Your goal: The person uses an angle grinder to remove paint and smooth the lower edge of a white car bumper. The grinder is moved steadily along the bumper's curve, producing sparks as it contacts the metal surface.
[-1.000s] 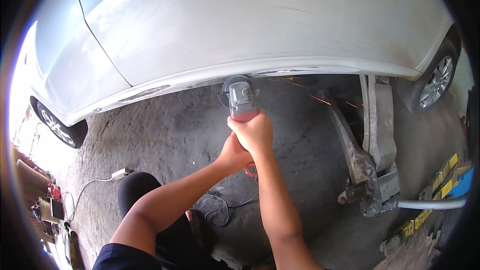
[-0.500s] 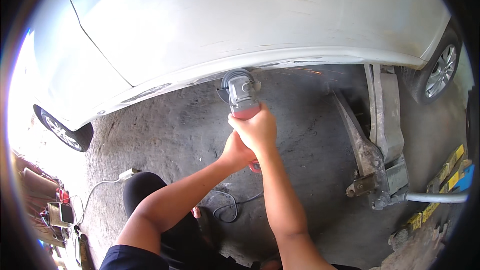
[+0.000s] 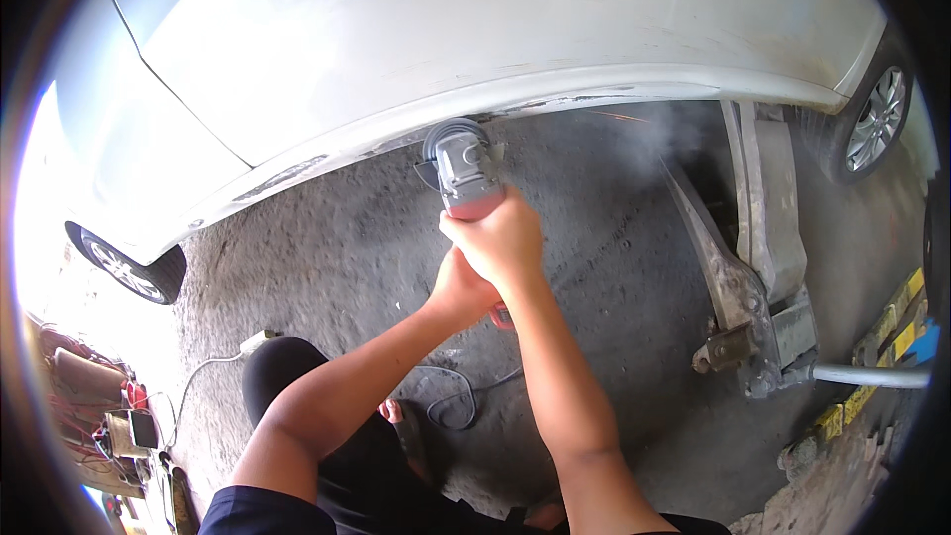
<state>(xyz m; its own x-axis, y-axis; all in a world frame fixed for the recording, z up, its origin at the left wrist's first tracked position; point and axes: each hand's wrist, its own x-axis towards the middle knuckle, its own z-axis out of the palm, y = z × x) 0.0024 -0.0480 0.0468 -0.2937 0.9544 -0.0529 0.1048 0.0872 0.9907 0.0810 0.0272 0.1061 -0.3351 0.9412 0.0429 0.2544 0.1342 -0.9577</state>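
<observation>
So, left to right: the car's far-left wheel (image 3: 124, 267) comes first, then a white power block (image 3: 256, 341) on the concrete with a cable running off it. Above that there's a dark scraped patch (image 3: 282, 178) low on the white car (image 3: 396, 30). Then the person's bent knee (image 3: 282, 372) in black.

Middle is where it's at. The left hand (image 3: 462, 287) is clamped round the rear of a red and grey angle grinder (image 3: 468, 163); its fingers are partly covered by the other hand, so can't tell exactly how they sit. The right hand (image 3: 500, 238) is clenched round the red body just behind the grey head. The grinder's disc end is up at the bottom edge of the side sill (image 3: 644, 81), though the head hides the actual contact spot.

Right of that, a thin spark streak (image 3: 622, 117). A second ago several sparks were flying; now it's down to about that, and a pale haze (image 3: 659, 134) has thickened. My guess: disc's still biting, just lighter. Then a grey steel lifting stand (image 3: 768, 218), and last the other wheel (image 3: 877, 129).
</observation>
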